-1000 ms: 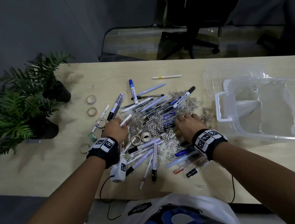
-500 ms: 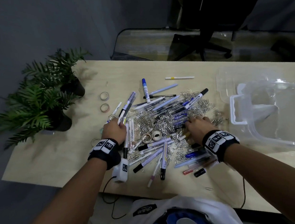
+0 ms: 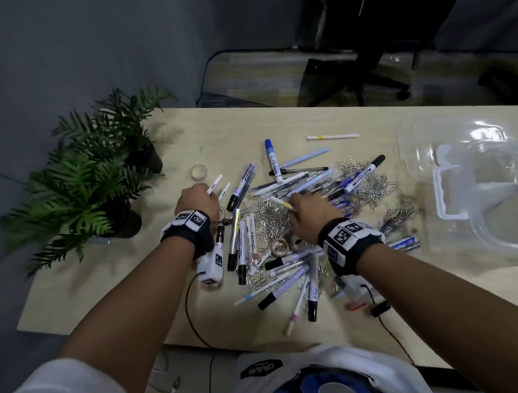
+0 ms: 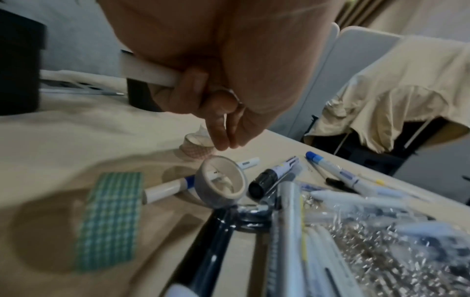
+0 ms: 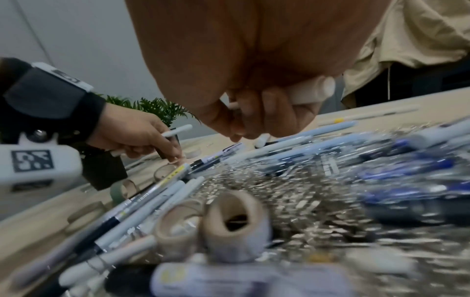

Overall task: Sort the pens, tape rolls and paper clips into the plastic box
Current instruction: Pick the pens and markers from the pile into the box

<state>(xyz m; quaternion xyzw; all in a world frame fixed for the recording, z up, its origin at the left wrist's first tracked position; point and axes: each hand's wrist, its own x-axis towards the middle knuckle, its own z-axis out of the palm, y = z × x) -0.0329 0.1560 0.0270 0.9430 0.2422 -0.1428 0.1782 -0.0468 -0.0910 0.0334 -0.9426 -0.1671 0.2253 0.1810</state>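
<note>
Left hand point(image 3: 196, 199) at the left edge of the heap, fingers curled round a white pen point(image 3: 215, 183) whose tip sticks out toward the far side; index and thumb tips pinched together above a grey tape roll point(image 4: 220, 181) standing on edge. Green checked tape roll point(image 4: 110, 218) lying nearer, pale checked roll point(image 3: 199, 172) farther on the table point(image 3: 104, 295). Right hand point(image 3: 310, 215) over the middle of the heap, fingers closed on a white pen with a yellow band point(image 3: 280, 202); a second white barrel point(image 5: 311, 91) seen in the same grip from the wrist view. Pens point(image 3: 285, 191) and paper clips point(image 3: 270, 223) heaped together mid-table, two brown tape rolls point(image 3: 280, 245) near the right wrist. Single white pen with yellow ring point(image 3: 332, 136) apart on the far side. Clear plastic box point(image 3: 484, 197) at the right edge of the table, nothing sorted visible inside it. Two potted ferns point(image 3: 95, 178) at far left.
</note>
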